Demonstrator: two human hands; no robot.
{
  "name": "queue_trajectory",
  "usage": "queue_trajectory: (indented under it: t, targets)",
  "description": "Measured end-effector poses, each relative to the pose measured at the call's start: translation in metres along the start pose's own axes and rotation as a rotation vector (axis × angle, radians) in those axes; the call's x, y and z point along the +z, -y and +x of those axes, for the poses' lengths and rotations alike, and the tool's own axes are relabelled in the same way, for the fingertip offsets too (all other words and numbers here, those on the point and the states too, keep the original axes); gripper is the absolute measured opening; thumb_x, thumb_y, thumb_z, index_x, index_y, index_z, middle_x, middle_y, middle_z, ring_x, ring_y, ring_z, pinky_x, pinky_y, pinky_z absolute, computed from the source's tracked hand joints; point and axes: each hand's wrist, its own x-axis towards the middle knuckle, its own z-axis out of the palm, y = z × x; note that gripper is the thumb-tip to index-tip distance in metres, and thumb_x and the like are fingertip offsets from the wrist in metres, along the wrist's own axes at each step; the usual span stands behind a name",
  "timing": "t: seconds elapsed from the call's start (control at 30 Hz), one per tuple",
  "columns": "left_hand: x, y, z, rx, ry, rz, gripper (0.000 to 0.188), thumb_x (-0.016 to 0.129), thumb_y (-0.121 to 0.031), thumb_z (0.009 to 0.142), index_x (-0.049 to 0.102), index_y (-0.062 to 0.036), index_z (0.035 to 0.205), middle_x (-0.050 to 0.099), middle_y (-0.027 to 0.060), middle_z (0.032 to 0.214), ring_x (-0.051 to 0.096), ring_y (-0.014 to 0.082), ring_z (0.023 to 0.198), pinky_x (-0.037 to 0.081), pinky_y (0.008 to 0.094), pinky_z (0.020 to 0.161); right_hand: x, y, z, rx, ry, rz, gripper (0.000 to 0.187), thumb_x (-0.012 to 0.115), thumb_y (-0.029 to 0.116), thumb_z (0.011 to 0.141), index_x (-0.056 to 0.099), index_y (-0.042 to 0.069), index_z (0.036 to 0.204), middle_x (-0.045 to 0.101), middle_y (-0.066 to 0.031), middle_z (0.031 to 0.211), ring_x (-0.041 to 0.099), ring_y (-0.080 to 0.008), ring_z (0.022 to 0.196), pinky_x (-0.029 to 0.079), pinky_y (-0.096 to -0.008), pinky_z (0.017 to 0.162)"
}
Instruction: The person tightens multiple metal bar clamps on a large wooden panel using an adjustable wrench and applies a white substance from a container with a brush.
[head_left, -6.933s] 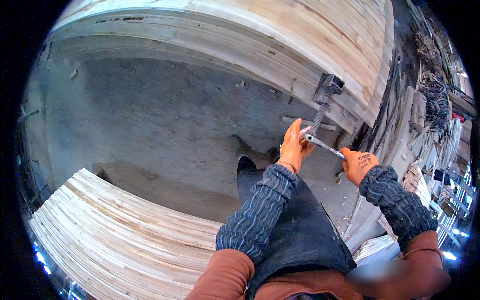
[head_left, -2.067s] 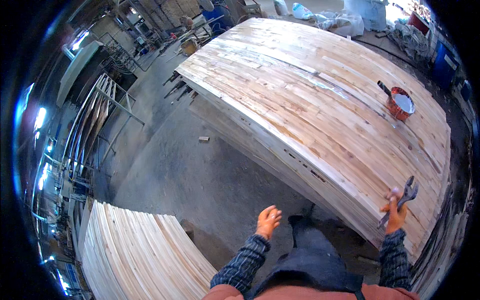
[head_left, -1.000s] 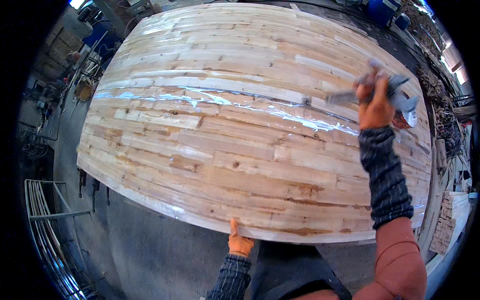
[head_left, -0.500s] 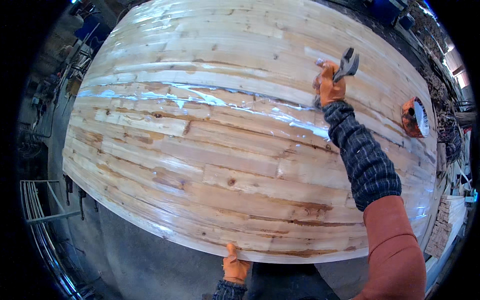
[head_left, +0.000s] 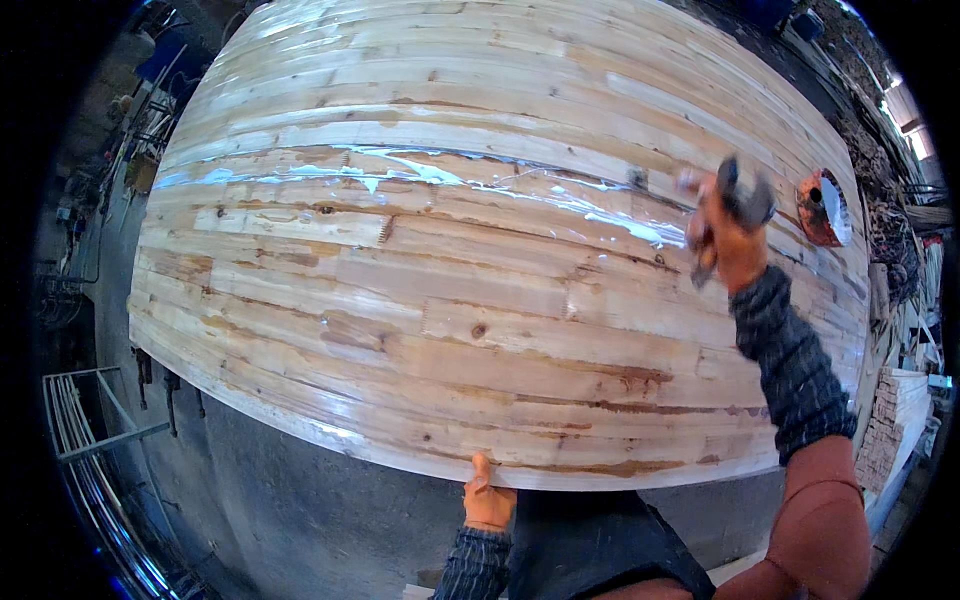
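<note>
A large panel of glued wooden strips (head_left: pixel 450 330) fills the middle of the view. Milky white glue (head_left: pixel 420 172) lies smeared along one long seam across it. My right hand (head_left: pixel 738 240), in an orange glove, is closed around a dark metal hammer (head_left: pixel 748 195) above the panel's right part. Motion blurs the hammer, and the fingers cover most of its handle. At the near edge my left hand (head_left: pixel 488 500), also gloved in orange, grips the panel with its thumb on top; its fingers are hidden below.
An orange-red can (head_left: pixel 822 208), white inside, stands on the panel's right end. Clamp ends (head_left: pixel 172 405) hang under the left edge. A metal rack with long rods (head_left: pixel 95 450) stands at the left. Stacked wooden strips (head_left: pixel 893 420) lie at the right.
My right hand has swung the hammer right and nearer to me, away from the seam. My left hand keeps its grip on the near edge while the view has shifted slightly.
</note>
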Motion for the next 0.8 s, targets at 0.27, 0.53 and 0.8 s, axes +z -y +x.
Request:
queue_trajectory:
  t: [0.27, 0.53, 0.8]
  targets:
    - [-0.002, 0.003, 0.003, -0.069, 0.095, -0.036, 0.048, 0.062, -0.031, 0.09, 0.048, -0.0092, 0.131, 0.055, 0.008, 0.129, 0.054, 0.0289, 0.117, 0.045, 0.0456, 0.099, -0.074, -0.089, -0.216, 0.741, -0.185, -0.252, 0.03, 0.059, 0.035, 0.094, 0.065, 0.006, 0.102, 0.063, -0.0028, 0.068, 0.054, -0.0072, 0.05, 0.039, -0.0225, 0.04]
    - [0.013, 0.001, -0.007, -0.011, 0.172, -0.019, 0.048, 0.064, -0.028, 0.086, 0.05, -0.0092, 0.127, 0.056, 0.0076, 0.127, 0.052, 0.0288, 0.119, 0.044, 0.0468, 0.1, -0.109, -0.075, -0.291, 0.851, -0.298, -0.135, 0.031, 0.058, 0.034, 0.095, 0.065, 0.006, 0.105, 0.065, -0.0067, 0.07, 0.053, -0.0091, 0.048, 0.037, -0.0223, 0.037]
    - [0.004, 0.007, -0.007, -0.006, 0.025, 0.081, 0.048, 0.069, -0.035, 0.087, 0.052, -0.0104, 0.124, 0.058, 0.0061, 0.12, 0.056, 0.0238, 0.111, 0.049, 0.0403, 0.091, -0.102, -0.042, -0.172, 0.315, -0.369, 0.328, 0.036, 0.056, 0.034, 0.097, 0.061, 0.002, 0.114, 0.06, -0.0046, 0.081, 0.053, -0.0098, 0.06, 0.044, -0.0246, 0.052]
